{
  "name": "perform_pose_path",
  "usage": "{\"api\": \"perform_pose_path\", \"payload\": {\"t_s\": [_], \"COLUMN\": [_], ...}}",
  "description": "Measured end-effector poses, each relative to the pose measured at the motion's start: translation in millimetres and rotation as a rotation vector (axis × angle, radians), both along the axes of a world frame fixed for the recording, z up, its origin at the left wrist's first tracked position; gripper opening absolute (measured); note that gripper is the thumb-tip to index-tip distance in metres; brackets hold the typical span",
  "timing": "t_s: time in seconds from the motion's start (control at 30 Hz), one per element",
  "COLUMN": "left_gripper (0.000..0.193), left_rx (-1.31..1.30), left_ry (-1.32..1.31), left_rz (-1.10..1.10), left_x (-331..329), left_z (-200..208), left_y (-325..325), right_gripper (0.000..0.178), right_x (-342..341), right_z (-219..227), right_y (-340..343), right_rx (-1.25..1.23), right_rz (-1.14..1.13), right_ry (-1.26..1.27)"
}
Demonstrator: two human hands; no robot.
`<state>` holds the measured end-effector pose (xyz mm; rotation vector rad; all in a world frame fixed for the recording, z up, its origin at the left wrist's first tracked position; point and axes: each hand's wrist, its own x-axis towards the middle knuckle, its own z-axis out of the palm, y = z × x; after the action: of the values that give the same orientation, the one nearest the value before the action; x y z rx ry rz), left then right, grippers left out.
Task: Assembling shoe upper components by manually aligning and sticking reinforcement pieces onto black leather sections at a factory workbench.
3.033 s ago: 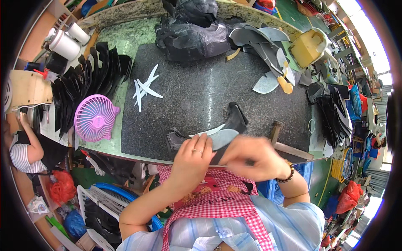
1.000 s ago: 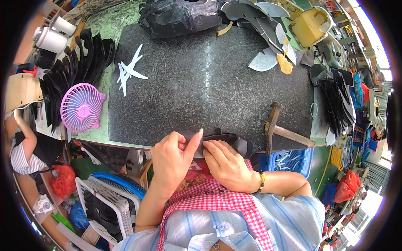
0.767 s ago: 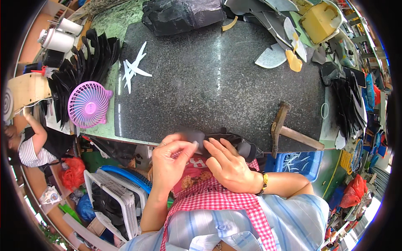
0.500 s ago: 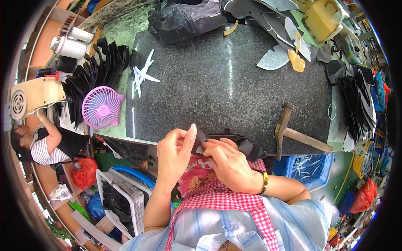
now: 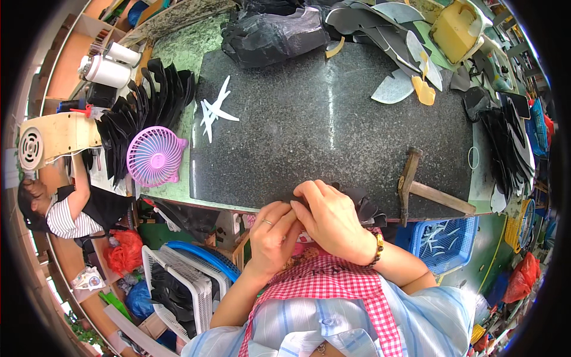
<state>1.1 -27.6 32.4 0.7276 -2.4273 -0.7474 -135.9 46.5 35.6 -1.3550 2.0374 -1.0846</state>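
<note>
Both hands meet at the near edge of a dark speckled stone slab [image 5: 267, 137]. My left hand [image 5: 273, 235] is closed, its fingers curled in against the right fingertips. Bent over the same spot, my right hand [image 5: 336, 223] pinches with thumb and forefinger. Between them is a black piece of flexible material [image 5: 367, 207]; most of it is covered by my hands, and one end shows beyond my right hand. On the slab to the right lies a hammer [image 5: 440, 197] with a wooden handle.
White curved strips [image 5: 217, 110] lie at the slab's left. Beside it stand a purple fan [image 5: 156, 157] and a row of black pieces [image 5: 148, 95]. A black bundle [image 5: 276, 37], grey cut pieces [image 5: 395, 86] and a yellow container [image 5: 455, 33] sit at the back. A blue basket [image 5: 461, 250] is below right.
My left hand has turned and its raised thumb and fingers have closed in against the right fingers. My right hand has shifted slightly up and right. The whole view has moved a little.
</note>
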Motion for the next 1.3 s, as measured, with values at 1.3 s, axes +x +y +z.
{"api": "perform_pose_path", "payload": {"t_s": [1.3], "left_gripper": [0.035], "left_rx": [0.755], "left_ry": [-0.01], "left_rz": [0.095], "left_x": [-14.0], "left_z": [-2.9], "left_y": [-32.7], "right_gripper": [0.035], "right_x": [3.8], "right_z": [8.3], "right_y": [27.9], "right_rx": [0.085], "right_rz": [0.25], "right_ry": [0.31]}}
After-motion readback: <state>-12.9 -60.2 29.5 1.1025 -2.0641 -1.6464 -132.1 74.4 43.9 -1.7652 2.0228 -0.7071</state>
